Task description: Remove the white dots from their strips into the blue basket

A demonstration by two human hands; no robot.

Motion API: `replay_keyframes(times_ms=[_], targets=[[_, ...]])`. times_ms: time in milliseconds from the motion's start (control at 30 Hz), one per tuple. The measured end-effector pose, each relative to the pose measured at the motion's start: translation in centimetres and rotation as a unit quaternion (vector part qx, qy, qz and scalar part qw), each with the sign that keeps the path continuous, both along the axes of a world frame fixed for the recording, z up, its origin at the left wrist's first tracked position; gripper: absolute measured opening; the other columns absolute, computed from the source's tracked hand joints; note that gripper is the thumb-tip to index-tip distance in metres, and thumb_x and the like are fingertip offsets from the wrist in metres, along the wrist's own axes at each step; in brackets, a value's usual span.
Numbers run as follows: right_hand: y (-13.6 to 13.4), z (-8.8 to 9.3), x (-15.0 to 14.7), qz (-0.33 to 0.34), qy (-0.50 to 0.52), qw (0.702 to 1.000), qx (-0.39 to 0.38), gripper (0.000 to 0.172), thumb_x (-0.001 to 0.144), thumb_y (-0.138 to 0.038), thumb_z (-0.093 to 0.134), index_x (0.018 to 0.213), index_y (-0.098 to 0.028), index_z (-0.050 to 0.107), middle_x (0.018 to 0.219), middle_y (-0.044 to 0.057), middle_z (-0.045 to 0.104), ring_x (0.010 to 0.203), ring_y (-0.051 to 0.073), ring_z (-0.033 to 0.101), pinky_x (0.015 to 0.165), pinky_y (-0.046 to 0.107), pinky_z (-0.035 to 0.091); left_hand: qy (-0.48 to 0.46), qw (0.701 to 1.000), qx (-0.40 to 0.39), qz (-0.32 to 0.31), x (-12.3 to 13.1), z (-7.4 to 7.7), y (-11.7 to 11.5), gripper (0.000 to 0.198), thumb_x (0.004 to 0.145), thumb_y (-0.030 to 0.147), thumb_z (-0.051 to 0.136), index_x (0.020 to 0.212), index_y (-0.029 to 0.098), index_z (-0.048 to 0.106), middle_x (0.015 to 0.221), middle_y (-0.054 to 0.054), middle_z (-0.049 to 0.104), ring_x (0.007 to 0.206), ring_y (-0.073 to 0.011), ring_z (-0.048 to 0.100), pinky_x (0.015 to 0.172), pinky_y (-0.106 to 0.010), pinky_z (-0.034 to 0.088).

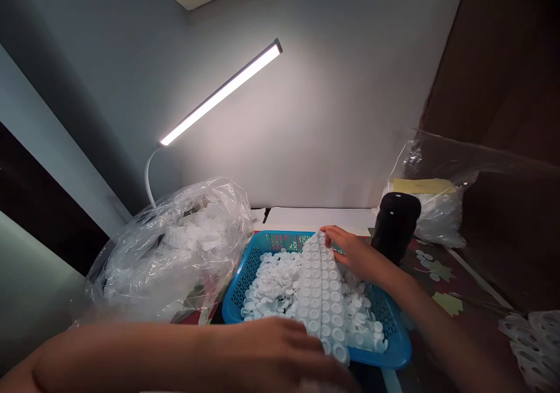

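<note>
A long, pale translucent plastic sheet with rows of round discs (315,293) slopes over the blue basket (238,299). My right hand (350,253) pinches its far top corner between thumb and fingers. Close to me, my left hand (280,352) reaches across the near side of the basket, in front of the sheet's lower part. Its fingers are smeared by motion and partly cut off by the frame's bottom edge, so whether they touch the sheet cannot be made out. Many small white round plastic pieces (273,279) lie loose in the basket under and beside the sheet.
A clear plastic bag with white pieces (192,247) bulges at the left, beneath a lit lamp (223,93). Behind my right forearm stands a black bottle-like object (396,227), near another filled bag (437,212). More disc sheets (536,343) lie at the right edge.
</note>
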State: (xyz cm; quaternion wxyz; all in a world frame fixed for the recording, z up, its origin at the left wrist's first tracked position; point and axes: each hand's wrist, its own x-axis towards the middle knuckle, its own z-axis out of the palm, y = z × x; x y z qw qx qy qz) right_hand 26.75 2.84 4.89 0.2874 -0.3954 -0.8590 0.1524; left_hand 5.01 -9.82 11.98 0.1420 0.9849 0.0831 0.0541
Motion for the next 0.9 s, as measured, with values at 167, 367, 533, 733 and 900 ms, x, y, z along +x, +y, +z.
replay_keyframes(times_ms=[167,367,533,733,900], targets=[[-0.2,0.4,0.1,0.02,0.01,1.0,0.005,0.019,0.074,-0.003,0.044,0.077,-0.02,0.05,0.121,0.007,0.055,0.12,0.022,0.049,0.095,0.036,0.041,-0.116,0.925,-0.166,0.322,-0.2,-1.2,5.8,0.037,0.084,0.03,0.052,0.12,0.02,0.05,0.116,-0.01,0.057,0.097,-0.02,0.057,0.08,-0.032,0.046],[-1.2,2.3,-0.3,0.073,0.082,0.994,0.011,0.018,0.074,-0.004,0.046,0.074,-0.021,0.053,0.116,0.006,0.06,0.118,0.02,0.051,0.094,0.034,0.042,-0.153,0.774,-0.43,0.438,-0.5,-4.8,13.6,0.042,0.076,0.046,0.058,0.102,0.013,0.058,0.112,-0.014,0.061,0.1,-0.0239,0.058,0.085,-0.037,0.044],[-1.5,2.6,-0.5,0.083,0.105,0.991,0.001,0.018,0.074,-0.004,0.046,0.074,-0.021,0.053,0.12,0.006,0.058,0.116,0.02,0.052,0.092,0.035,0.043,-0.184,0.74,-0.524,0.381,-0.3,-5.5,15.5,0.037,0.074,0.045,0.061,0.09,0.013,0.064,0.097,-0.011,0.066,0.093,-0.0212,0.061,0.086,-0.036,0.044],[-1.8,2.8,-0.7,0.071,0.107,0.992,-0.016,0.016,0.077,-0.006,0.047,0.074,-0.021,0.052,0.122,0.006,0.056,0.118,0.021,0.05,0.093,0.035,0.042,-0.272,0.734,-0.522,0.337,-0.7,-5.5,15.5,0.031,0.071,0.04,0.068,0.085,0.015,0.056,0.084,-0.003,0.062,0.082,-0.0132,0.06,0.081,-0.03,0.046],[-1.4,2.8,-0.2,0.043,0.055,0.997,-0.013,0.014,0.082,-0.011,0.046,0.076,-0.022,0.053,0.121,0.006,0.056,0.115,0.021,0.052,0.094,0.035,0.042,-0.317,0.758,-0.458,0.34,-0.8,-5.7,15.7,0.035,0.07,0.038,0.071,0.087,0.016,0.05,0.071,0.001,0.06,0.067,-0.0102,0.057,0.066,-0.025,0.045]])
